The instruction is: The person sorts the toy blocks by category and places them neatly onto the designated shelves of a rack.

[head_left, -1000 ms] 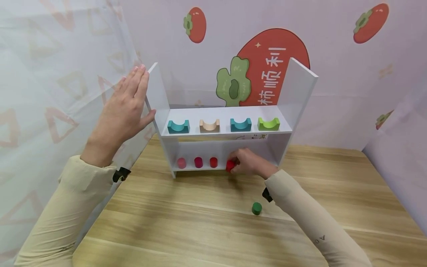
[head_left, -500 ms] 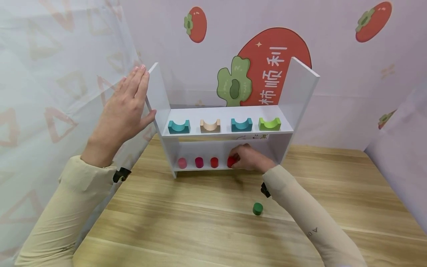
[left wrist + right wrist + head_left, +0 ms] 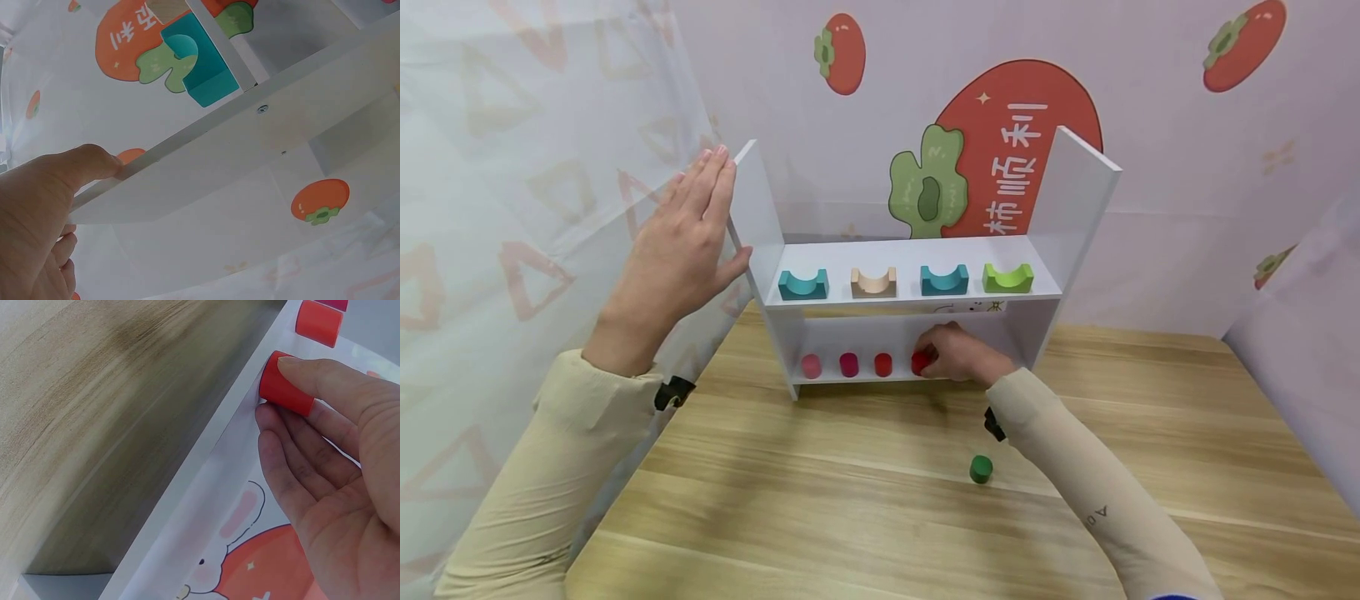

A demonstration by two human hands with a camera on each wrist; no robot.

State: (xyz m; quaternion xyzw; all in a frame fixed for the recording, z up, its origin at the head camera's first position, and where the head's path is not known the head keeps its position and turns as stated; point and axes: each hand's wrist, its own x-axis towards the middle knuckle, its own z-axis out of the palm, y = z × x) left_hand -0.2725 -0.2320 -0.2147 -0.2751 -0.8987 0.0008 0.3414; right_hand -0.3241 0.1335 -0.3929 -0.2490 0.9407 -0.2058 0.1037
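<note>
In the head view my left hand holds the upright left side panel of a white shelf. Its fingers lie straight along the outer face and the thumb is over the front edge; the left wrist view shows that thumb on the panel's edge. My right hand pinches a red cylinder block at the lower shelf's front edge, thumb on one side and fingers on the other. To its left stand a red-orange cylinder, a crimson cylinder and a pink cylinder in a row.
The upper shelf carries notched blocks: a teal one, a beige one, a blue-teal one and a lime one. A green cylinder stands on the wooden table near my right forearm. Printed cloth hangs behind.
My right hand has moved the red cylinder slightly back, from the lower shelf's front edge into line with the row. The left hand stays in place on the side panel.
</note>
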